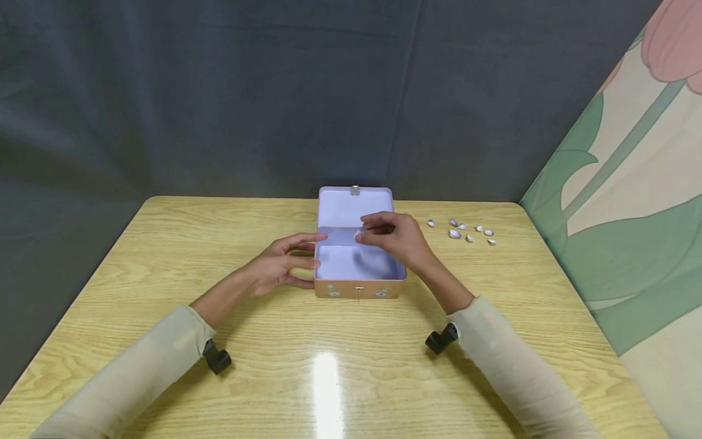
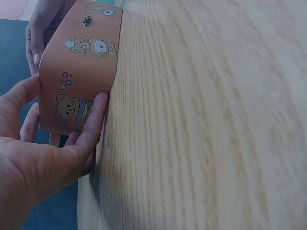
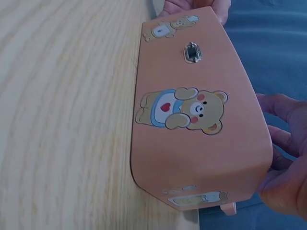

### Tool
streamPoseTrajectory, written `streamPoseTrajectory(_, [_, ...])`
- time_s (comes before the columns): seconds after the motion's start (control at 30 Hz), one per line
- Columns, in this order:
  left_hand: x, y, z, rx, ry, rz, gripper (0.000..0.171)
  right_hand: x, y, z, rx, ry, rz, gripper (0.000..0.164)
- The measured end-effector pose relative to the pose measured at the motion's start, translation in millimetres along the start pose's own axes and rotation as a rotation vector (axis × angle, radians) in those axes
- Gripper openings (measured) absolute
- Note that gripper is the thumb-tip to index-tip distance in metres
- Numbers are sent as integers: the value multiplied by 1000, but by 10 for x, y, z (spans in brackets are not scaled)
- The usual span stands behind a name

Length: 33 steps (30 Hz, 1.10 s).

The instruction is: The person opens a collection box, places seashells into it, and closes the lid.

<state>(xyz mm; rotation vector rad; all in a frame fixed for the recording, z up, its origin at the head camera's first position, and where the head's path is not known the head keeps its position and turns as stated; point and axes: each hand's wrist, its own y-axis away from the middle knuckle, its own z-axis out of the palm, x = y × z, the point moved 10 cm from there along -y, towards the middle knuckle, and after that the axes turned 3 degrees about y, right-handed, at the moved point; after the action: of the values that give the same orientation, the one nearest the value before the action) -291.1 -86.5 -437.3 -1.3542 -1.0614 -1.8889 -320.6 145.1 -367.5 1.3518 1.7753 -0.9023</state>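
Touching the left side of the tin box (image 1: 342, 291), the left hand (image 1: 274, 265) rests loosely spread fingers against it. Over the box's interior, the right hand (image 1: 397, 236) pinches a small pale piece (image 1: 358, 234). Right of the box, shell-like pieces (image 1: 454, 234) lie scattered on the wooden table (image 1: 263, 366).

Pretty plain wood table (image 1: 274, 390), yellowish with long wavy grain and glossy enough that there's a bright streak of light bouncing off the front part. Sitting around the middle, toward the far edge, is a peach metal lunchbox-style tin (image 1: 359, 291) with cartoon bears on it, lid flipped up and lilac inside. Off to its right I'm counting eight little white-and-purple seashells (image 1: 454, 233), loosely scattered, a couple just about touching.
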Motion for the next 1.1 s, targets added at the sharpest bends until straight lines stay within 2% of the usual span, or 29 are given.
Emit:
streamPoseTrajectory(0.13, [-5,-7,-1,-3,7,0,71,3,7,-65,16,40,5,44])
streamPoseTrajectory(0.37, [-7,-4,-7,4,4,-4,72,61,56,-228,39,2,20,43])
streamPoseTrajectory(0.73, [-10,2,-13,4,-6,-10,71,251,143,-537,82,-29,27,42])
streamPoseTrajectory(1.1, [-30,-4,-1,7,-1,-10,71,461,252,-734,112,-16,69,39])
